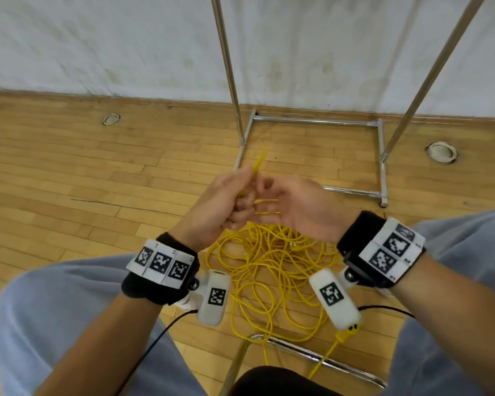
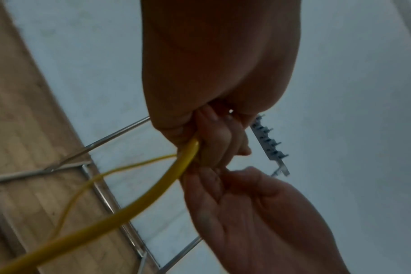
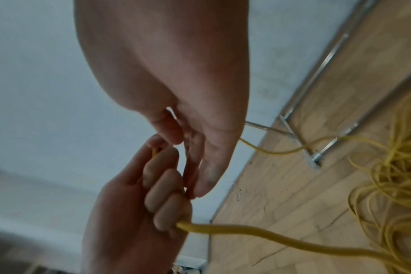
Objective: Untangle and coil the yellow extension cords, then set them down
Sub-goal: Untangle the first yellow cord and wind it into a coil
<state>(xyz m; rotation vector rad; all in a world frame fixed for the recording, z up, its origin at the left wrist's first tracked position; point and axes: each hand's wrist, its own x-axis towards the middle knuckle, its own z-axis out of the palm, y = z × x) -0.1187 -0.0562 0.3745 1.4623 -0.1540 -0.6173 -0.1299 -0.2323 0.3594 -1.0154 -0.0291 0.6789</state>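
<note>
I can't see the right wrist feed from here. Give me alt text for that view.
The left hand grips a yellow cord in curled fingers, and the right hand reaches down with straight fingers to touch it at the fingertips. The cord trails right to a tangled yellow pile on the wood floor, beside a metal rack base and a pale wall.

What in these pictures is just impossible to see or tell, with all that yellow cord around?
- How many cords make up the yellow cord pile: head view, strands overlap, hands and wrist cameras cover parts.
- Whether the right hand grips any cord: head view blurred; in the right wrist view its fingers look fairly straight.
- What the left hand encloses: curled fingers hide it.
- Top of the metal rack: cut off by the frame edge.
</note>
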